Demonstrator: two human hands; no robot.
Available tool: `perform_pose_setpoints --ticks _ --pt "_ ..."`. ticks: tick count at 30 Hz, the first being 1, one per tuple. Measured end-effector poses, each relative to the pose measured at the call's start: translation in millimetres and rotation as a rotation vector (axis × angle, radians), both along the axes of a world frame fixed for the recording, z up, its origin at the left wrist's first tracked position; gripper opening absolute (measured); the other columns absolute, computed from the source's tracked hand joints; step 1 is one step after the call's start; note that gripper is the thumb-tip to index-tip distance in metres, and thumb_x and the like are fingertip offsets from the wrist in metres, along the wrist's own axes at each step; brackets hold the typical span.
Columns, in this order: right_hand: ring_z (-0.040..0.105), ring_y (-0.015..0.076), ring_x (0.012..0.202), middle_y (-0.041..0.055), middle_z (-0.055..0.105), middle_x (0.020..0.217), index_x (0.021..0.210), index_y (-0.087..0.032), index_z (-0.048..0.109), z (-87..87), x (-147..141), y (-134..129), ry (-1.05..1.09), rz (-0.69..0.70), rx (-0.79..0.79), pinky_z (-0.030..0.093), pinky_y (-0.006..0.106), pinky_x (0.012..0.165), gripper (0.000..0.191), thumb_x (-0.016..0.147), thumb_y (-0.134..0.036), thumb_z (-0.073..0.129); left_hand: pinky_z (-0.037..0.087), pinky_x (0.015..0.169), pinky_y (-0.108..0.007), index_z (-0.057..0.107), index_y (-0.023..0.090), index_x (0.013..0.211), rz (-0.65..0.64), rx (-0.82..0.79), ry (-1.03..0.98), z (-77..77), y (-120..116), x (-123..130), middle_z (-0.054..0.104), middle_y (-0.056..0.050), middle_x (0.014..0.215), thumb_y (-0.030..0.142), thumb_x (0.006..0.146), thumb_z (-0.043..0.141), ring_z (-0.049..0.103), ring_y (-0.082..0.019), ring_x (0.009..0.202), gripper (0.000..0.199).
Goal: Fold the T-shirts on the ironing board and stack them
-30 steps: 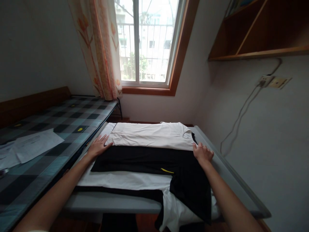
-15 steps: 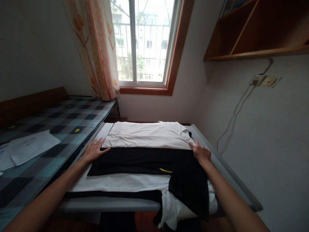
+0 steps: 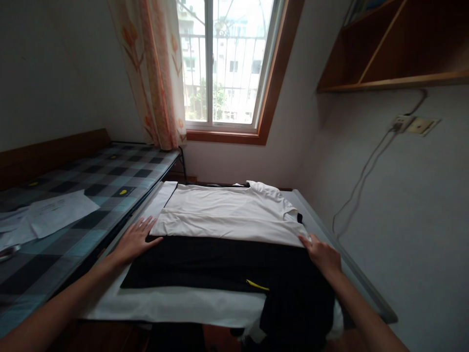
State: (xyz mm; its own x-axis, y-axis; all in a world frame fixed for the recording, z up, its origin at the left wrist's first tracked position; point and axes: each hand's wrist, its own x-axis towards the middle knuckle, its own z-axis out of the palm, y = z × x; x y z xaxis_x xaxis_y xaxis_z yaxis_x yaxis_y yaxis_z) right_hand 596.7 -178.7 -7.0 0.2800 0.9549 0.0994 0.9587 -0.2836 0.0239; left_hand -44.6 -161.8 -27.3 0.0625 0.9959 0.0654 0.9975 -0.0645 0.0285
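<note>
A shirt lies spread across the table, with a white part (image 3: 220,203) on the far side and a black part (image 3: 205,264) nearer me. A small yellow strip (image 3: 257,285) shows on the black cloth. My left hand (image 3: 135,239) rests flat at the shirt's left edge, fingers spread, where white meets black. At the right end of that same line, my right hand (image 3: 322,254) is closed, pinching the cloth's edge. More white cloth (image 3: 176,305) lies beneath the black part. A black sleeve-like piece (image 3: 296,313) hangs over the near edge at the right.
A grey-rimmed table (image 3: 361,276) carries the clothes. On the left stands a bed with a checked mattress (image 3: 142,173) and papers (image 3: 60,215) on it. Ahead are a curtain (image 3: 157,88) and a window (image 3: 234,73). A wooden shelf (image 3: 392,83) and a cable (image 3: 361,181) are at the right.
Both hands and the shirt have shifted nearer to me. More white cloth shows at the far side, and the black part reaches closer to the table's near edge. The view has turned slightly left.
</note>
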Motion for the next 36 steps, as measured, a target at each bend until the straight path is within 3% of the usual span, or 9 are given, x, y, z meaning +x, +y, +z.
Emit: perform_pose_setpoints --ticks 4,8,11,15,19,25,30,34,36 --pt "0.069 0.0308 0.080 0.0154 0.072 0.084 0.117 -0.017 0.065 0.2 5 -12 -0.013 0.001 0.015 0.049 0.039 0.069 0.059 0.095 -0.059 0.030 0.015 0.116 -0.048 0.031 0.015 0.150 0.003 -0.056 0.021 4.9 -8 0 0.030 -0.012 0.155 0.076 0.078 0.040 0.023 -0.033 0.145 0.095" --pt "0.061 0.0324 0.101 0.0184 0.066 0.110 0.121 -0.015 0.064 14.6 -11 -9 -0.168 0.083 0.238 0.045 0.046 0.086 0.050 0.095 -0.049 0.037 0.015 0.115 -0.052 0.027 0.009 0.151 -0.001 0.019 0.034 16.0 6 12 0.028 -0.016 0.155 0.076 0.080 0.034 0.021 -0.034 0.145 0.098" --pt "0.049 0.0332 0.121 0.0179 0.056 0.133 0.131 -0.018 0.058 18.1 -35 1 -0.193 0.287 0.350 0.037 0.050 0.099 0.050 0.096 -0.046 0.038 0.016 0.115 -0.051 0.028 0.014 0.151 -0.069 0.124 -0.004 23.9 26 40 0.028 -0.013 0.156 0.070 0.087 0.027 0.019 -0.032 0.146 0.085" --pt "0.032 0.0302 0.139 0.0117 0.042 0.149 0.140 -0.025 0.051 -1.2 -60 16 -0.124 0.506 0.199 0.026 0.050 0.111 0.054 0.095 -0.052 0.033 0.017 0.115 -0.052 0.036 0.022 0.148 -0.244 0.133 -0.041 25.5 52 91 0.030 -0.009 0.156 0.065 0.091 0.030 0.019 -0.031 0.146 0.072" --pt "0.030 0.0266 0.142 0.0109 0.036 0.153 0.147 -0.025 0.040 -23.3 -48 24 -0.065 0.465 0.045 0.024 0.048 0.114 0.064 0.095 -0.059 0.025 0.021 0.114 -0.053 0.042 0.026 0.145 -0.312 0.111 -0.070 14.6 72 115 0.035 -0.009 0.154 0.062 0.091 0.036 0.026 -0.032 0.143 0.065" --pt "0.030 0.0304 0.141 0.0066 0.035 0.154 0.146 -0.026 0.041 -29.8 -3 24 -0.054 0.304 0.024 0.021 0.058 0.113 0.064 0.094 -0.059 0.023 0.023 0.114 -0.053 0.043 0.028 0.144 -0.292 0.130 -0.096 -1.1 82 101 0.035 -0.008 0.154 0.059 0.092 0.040 0.030 -0.031 0.142 0.061" --pt "0.039 0.0336 0.134 0.0102 0.054 0.139 0.125 -0.023 0.063 -11.6 -10 49 -0.077 0.307 0.208 0.025 0.058 0.110 0.052 0.095 -0.050 0.031 0.023 0.114 -0.053 0.043 0.028 0.144 -0.295 0.160 -0.101 -5.9 81 100 0.036 -0.008 0.154 0.058 0.092 0.040 0.029 -0.031 0.142 0.060" --pt "0.055 0.0288 0.115 0.0131 0.063 0.123 0.112 -0.018 0.068 22.7 -25 108 0.008 0.397 0.329 0.038 0.045 0.102 0.041 0.093 -0.044 0.043 0.025 0.114 -0.053 0.044 0.028 0.143 -0.307 0.176 -0.115 -7.1 80 100 0.036 -0.008 0.153 0.058 0.092 0.040 0.030 -0.031 0.142 0.059" --pt "0.060 0.0275 0.107 0.0128 0.067 0.116 0.109 -0.019 0.069 38.8 -30 147 0.078 0.381 0.292 0.042 0.042 0.097 0.036 0.092 -0.040 0.045 0.025 0.113 -0.053 0.045 0.028 0.143 -0.308 0.179 -0.120 -7.3 80 100 0.037 -0.008 0.153 0.057 0.092 0.040 0.031 -0.031 0.141 0.059"
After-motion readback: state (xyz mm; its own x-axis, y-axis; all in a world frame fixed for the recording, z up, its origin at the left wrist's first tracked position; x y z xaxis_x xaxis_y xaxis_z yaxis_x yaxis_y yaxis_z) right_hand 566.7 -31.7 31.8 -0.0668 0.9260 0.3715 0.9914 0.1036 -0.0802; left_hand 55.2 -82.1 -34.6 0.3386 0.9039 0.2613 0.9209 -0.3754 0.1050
